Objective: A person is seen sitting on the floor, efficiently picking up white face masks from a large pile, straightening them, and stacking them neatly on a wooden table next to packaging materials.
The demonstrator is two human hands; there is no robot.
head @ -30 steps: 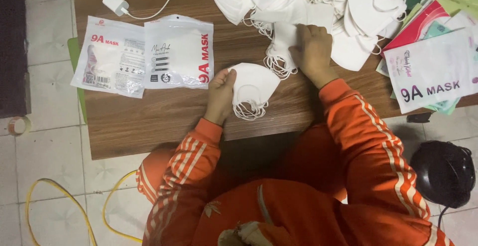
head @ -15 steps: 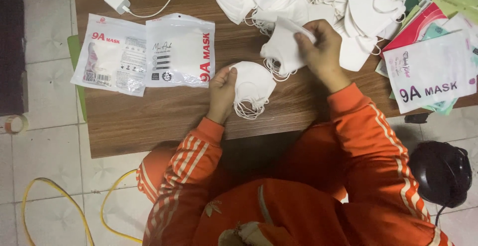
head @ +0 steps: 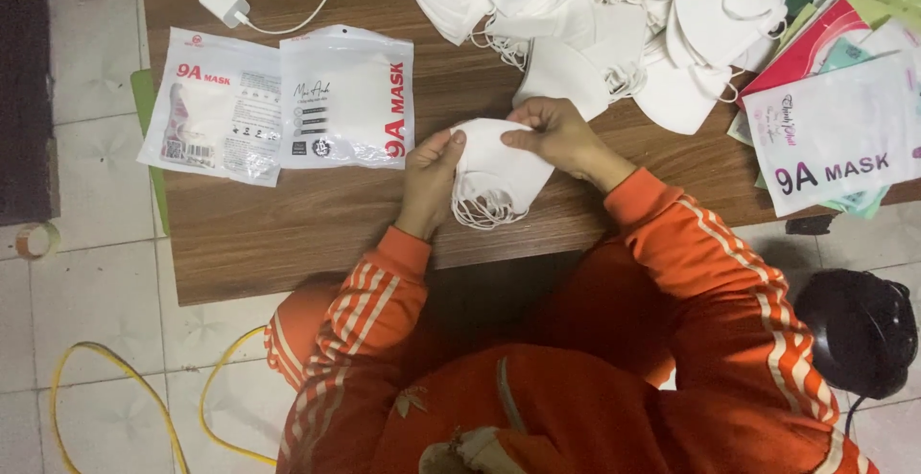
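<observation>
Both hands hold a small stack of folded white face masks (head: 499,172) over the near edge of the brown wooden table (head: 317,234). My left hand (head: 429,175) grips the stack's left side. My right hand (head: 556,133) pinches its top edge. Elastic ear loops hang from the stack's lower edge. A big heap of loose white masks (head: 614,13) lies just beyond my right hand at the back of the table. Both arms wear orange sleeves with white stripes.
Two flat mask pouches (head: 283,105) lie on the table's left part, with a white charger and cable (head: 225,2) behind them. More printed pouches (head: 830,138) are stacked at the right. A yellow cable (head: 144,388), tape roll (head: 36,240) and a black helmet (head: 854,330) are on the tiled floor.
My right hand took a mask from the heap and brought it back onto the stack held by my left hand. Both hands now grip the stack together.
</observation>
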